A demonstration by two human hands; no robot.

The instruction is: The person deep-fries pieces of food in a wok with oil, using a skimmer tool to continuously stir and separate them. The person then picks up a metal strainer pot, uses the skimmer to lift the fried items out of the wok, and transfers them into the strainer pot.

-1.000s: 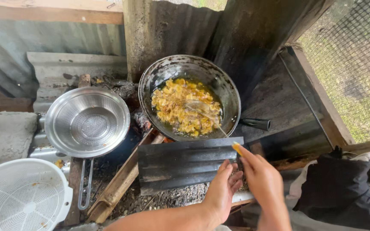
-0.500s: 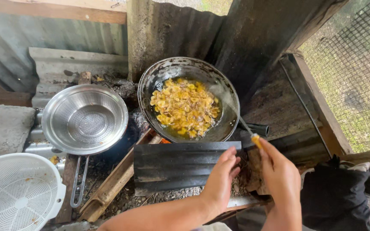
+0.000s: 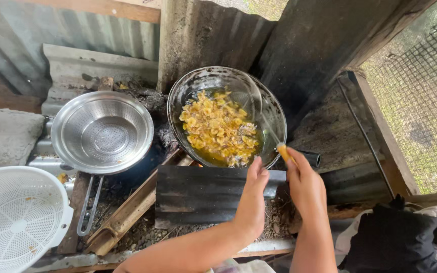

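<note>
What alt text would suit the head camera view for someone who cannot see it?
A right hand holds a utensil's orange handle in a wok of yellow frying pieces, while the left hand touches a dark metal sheet. A steel colander and white basket sit leftward.

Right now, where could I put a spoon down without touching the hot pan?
The dark metal sheet in front of the pan has a bare left half; the left hand covers its right edge. The grey slab left of the steel strainer is bare too. Between strainer and pan it is crowded with ash and wood.
</note>
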